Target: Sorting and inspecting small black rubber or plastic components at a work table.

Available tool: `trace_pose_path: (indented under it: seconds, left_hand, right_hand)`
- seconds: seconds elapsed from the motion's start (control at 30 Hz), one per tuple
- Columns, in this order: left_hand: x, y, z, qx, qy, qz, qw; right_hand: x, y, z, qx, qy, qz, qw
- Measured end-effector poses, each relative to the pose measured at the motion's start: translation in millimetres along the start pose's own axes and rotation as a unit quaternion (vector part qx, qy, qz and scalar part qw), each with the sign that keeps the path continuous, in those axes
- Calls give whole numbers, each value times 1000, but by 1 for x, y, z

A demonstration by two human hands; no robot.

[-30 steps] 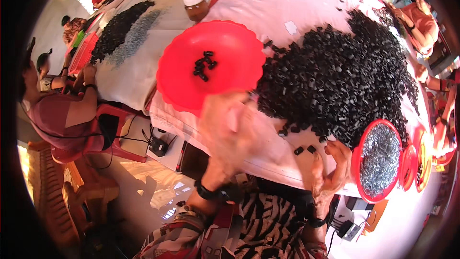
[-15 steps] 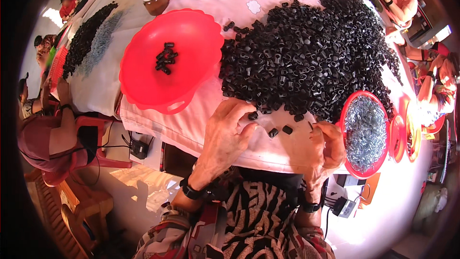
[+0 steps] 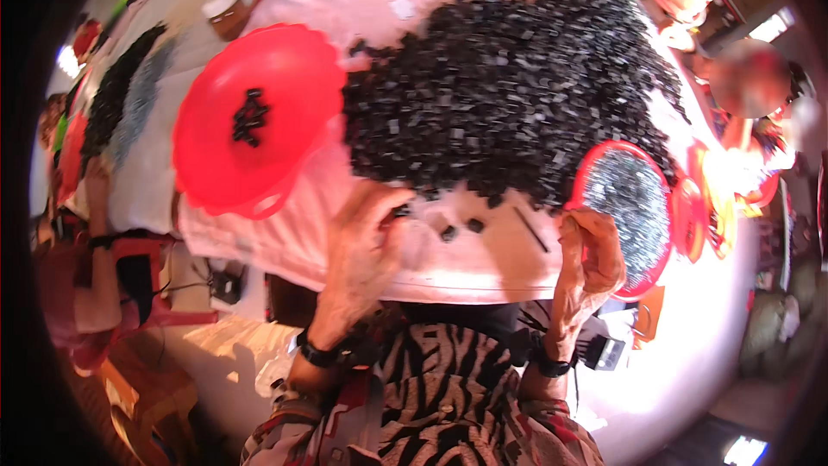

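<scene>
Cloth (image 3: 233,244), pale pink, covers the counter (image 3: 466,292). Both hands are over its near edge, well apart from each other. The left hand (image 3: 358,237) is bent, and a small black piece (image 3: 398,210) sits between its finger and thumb. That hand is blurry, just in front of a big heap of black pieces (image 3: 500,95). The right hand (image 3: 595,250) has its finger and thumb tips close together – I cannot tell if anything tiny is between them. It is right by the red basket (image 3: 587,163), which is full of shiny silver bits (image 3: 630,207).

Two loose black pieces (image 3: 448,233) lie on the cloth between the hands. A thin dark line is near them, just left of the right hand – I cannot tell if it is a stick.

A big red bowl (image 3: 203,125) with a wavy edge is on the left, and a few black pieces (image 3: 250,118) lie in a little bunch inside it. Behind it is a brown jar (image 3: 228,22) with a white lid (image 3: 221,3). A smaller red bowl (image 3: 687,229) is to the right of the basket. Each wrist wears a dark band (image 3: 319,352).
</scene>
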State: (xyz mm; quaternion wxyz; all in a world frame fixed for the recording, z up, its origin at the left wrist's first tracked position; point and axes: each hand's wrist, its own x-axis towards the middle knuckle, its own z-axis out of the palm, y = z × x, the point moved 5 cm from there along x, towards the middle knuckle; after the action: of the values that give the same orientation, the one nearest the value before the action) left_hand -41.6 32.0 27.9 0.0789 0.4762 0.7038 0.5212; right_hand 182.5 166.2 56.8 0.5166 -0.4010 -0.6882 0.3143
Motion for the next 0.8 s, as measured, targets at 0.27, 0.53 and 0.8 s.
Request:
trace_pose_path:
  seconds: [0.27, 0.53, 0.8]
  left_hand:
    - [-1, 5, 4, -106, 17, -8, 994]
    - [-7, -2, 18, -184, 1, -35, 982]
    - [-6, -4, 22, -201, 21, -42, 978]
  right_hand:
    - [32, 8, -68, -121, 33, 29, 992]
    - [40, 22, -47, -259, -163, 15, 952]
    - [43, 19, -35, -349, -200, -26, 915]
